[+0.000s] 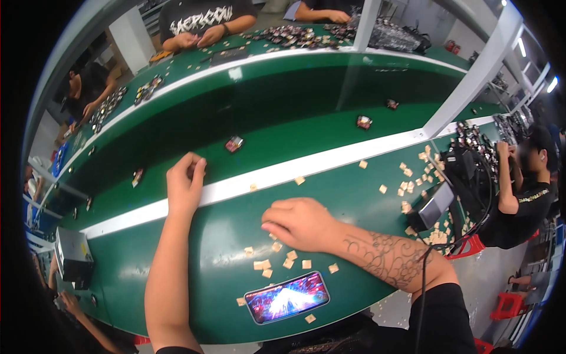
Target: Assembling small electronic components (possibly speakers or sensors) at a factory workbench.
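Observation:
My left hand [187, 180] hangs over the green conveyor belt, just past the white rail. Its fingers are curled in, and nothing shows between them. To its right on the belt lies a small dark device with red parts [234, 144]. My right hand [299, 222] rests low over the green table [230, 230], back up, fingers folded under; what they may hold is hidden. Around and below it lie several small tan square pieces [288, 263]. Nearer me sits a smartphone [287, 297] with a bright, colourful screen.
Along the belt lie more small devices [364, 122]. A white rail [259, 177] and a slanted white post [471, 76] border it. At right stand a grey-black box [435, 205], cables and piled dark devices [474, 141]; a metal box [73, 256] is at left. Other people sit around.

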`<state>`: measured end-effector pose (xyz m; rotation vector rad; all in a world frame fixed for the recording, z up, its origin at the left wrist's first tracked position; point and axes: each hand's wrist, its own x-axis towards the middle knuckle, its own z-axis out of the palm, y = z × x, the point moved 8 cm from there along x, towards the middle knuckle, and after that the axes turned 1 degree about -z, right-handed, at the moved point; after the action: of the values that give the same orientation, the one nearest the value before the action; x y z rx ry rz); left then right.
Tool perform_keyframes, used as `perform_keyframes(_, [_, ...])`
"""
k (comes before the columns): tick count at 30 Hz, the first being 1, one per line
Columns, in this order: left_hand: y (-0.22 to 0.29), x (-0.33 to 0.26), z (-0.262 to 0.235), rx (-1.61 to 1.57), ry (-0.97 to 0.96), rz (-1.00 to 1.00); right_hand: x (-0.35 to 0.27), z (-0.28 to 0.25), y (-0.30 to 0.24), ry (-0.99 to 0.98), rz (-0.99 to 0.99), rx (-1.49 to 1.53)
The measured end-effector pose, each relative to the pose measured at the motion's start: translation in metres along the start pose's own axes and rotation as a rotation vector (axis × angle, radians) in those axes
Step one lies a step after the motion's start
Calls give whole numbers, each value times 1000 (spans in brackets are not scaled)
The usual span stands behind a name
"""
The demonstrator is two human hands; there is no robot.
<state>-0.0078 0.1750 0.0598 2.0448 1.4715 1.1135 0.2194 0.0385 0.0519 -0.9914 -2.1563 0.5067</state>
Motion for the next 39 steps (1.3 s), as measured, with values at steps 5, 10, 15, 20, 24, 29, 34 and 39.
perform_keyframes(5, [3, 5, 0, -11, 57, 75, 2, -3, 4, 4, 21, 35])
perform_keyframes(10, [2, 6, -22, 70, 107, 132, 7, 4, 3, 11, 18, 57])
perform_keyframes(15, [-41, 16, -50, 219, 234, 82, 3, 0, 9, 1, 65, 73])
perform_keyframes(20, [-141, -1, -113, 686, 338, -154, 4, 5, 17, 48, 58, 139])
perform_keyframes(24, [-168, 1, -134, 634, 238, -130, 6, 1, 15, 72, 20, 130])
perform_keyframes(29, [-177, 19, -131, 424, 126, 28, 14, 9, 13, 69, -22, 122])
perform_keyframes(34, [-127, 12, -82, 345, 195, 110, 8, 1, 25, 193, -4, 184])
perform_keyframes(39, [55, -88, -1, 71, -168, 271, 14, -3, 18, 186, 80, 112])
